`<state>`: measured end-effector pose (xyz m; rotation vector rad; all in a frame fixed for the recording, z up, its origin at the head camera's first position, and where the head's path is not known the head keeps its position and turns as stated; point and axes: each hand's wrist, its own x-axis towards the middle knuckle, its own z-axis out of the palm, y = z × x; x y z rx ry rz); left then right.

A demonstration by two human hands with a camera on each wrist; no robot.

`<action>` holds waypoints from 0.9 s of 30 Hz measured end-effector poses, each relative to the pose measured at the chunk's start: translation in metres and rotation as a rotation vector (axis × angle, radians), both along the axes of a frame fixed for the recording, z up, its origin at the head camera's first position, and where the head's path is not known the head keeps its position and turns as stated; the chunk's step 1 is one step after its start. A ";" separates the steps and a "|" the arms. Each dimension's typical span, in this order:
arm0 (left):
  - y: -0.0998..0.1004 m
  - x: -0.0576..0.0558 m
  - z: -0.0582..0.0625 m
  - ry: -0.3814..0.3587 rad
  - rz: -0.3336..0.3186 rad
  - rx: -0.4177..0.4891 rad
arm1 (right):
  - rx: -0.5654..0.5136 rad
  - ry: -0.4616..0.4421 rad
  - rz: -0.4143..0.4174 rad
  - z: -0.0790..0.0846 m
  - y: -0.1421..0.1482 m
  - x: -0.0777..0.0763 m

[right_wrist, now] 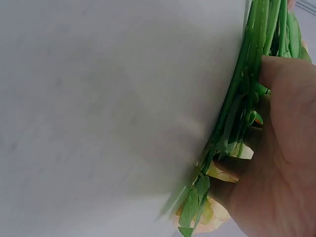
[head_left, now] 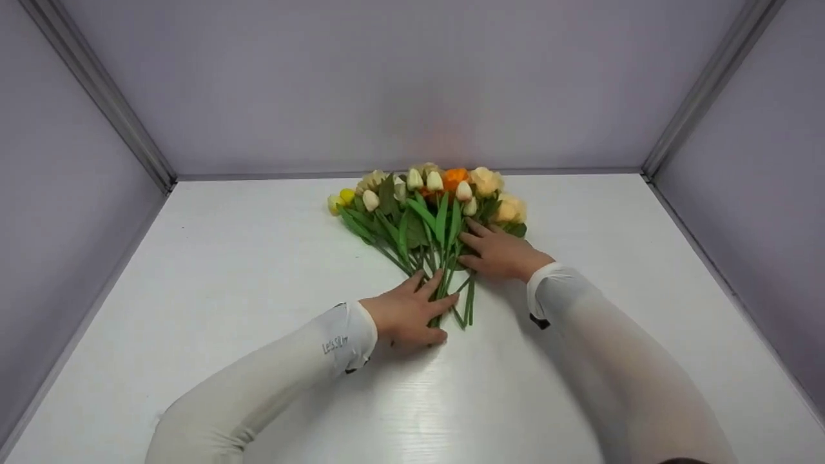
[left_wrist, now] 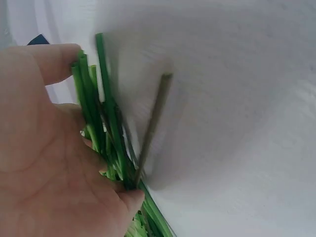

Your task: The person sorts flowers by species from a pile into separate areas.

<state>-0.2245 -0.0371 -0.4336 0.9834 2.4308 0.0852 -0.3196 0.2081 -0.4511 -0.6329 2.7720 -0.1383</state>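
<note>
A bunch of flowers lies on the white table, its blooms fanned toward the back wall and its green stems (head_left: pixel 471 303) pointing toward the person. White tulips (head_left: pixel 414 179), yellow tulips (head_left: pixel 347 196), an orange flower (head_left: pixel 456 176) and peach blooms (head_left: pixel 486 182) make up the top. Across the lower stems rests the left hand (head_left: pixel 412 312), fingers spread. In the left wrist view a brownish stem (left_wrist: pixel 155 116) sticks out apart from the green ones. The right hand (head_left: pixel 506 254) touches the bunch's right side below the peach blooms, fingers extended over the leaves and stems (right_wrist: pixel 256 44).
The white table (head_left: pixel 258 277) is bounded by a pale back wall (head_left: pixel 387 84) and by side panels (head_left: pixel 760 161) at left and right. Metal posts (head_left: pixel 109 96) stand at the back corners. The blooms lie close to the back wall.
</note>
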 end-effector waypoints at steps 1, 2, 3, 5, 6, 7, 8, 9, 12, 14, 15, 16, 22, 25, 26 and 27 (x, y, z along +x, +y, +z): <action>0.001 -0.001 0.000 0.010 -0.010 0.001 | 0.001 -0.001 -0.004 0.000 0.002 0.000; 0.002 -0.001 -0.001 0.017 -0.020 0.004 | 0.005 0.001 -0.006 0.000 0.004 -0.001; 0.002 -0.002 -0.001 0.022 -0.030 0.008 | 0.005 0.000 -0.007 0.001 0.006 0.000; 0.002 -0.001 0.001 0.015 -0.044 0.026 | -0.001 0.005 -0.005 0.001 0.008 0.001; 0.001 -0.001 0.003 0.003 -0.046 0.040 | -0.006 0.009 -0.003 0.001 0.009 0.003; -0.001 -0.001 0.005 -0.012 -0.045 0.057 | -0.013 0.011 -0.005 0.002 0.009 0.005; -0.003 -0.002 0.008 -0.028 -0.039 0.078 | -0.022 0.014 -0.008 0.003 0.010 0.008; -0.006 -0.004 0.012 -0.042 -0.027 0.097 | -0.037 0.019 -0.015 0.004 0.010 0.012; -0.021 -0.018 0.023 -0.024 0.049 0.127 | -0.080 0.042 -0.046 0.011 0.008 0.032; -0.033 -0.033 0.027 0.053 0.122 0.103 | -0.107 0.051 -0.054 0.015 0.003 0.049; -0.039 -0.042 0.028 0.091 0.162 0.079 | -0.112 0.054 -0.046 0.015 0.000 0.058; -0.045 -0.050 0.027 0.128 0.197 0.055 | -0.115 0.051 -0.028 0.015 -0.005 0.067; -0.059 -0.088 0.013 0.143 0.313 -0.043 | -0.101 -0.010 0.104 0.002 -0.032 0.106; -0.054 -0.096 0.009 0.104 0.307 -0.059 | -0.054 -0.003 0.103 0.002 -0.039 0.109; -0.052 -0.096 0.009 0.093 0.304 -0.059 | -0.041 0.002 0.105 0.003 -0.040 0.108; -0.049 -0.097 0.009 0.085 0.300 -0.058 | -0.028 0.003 0.107 0.004 -0.040 0.108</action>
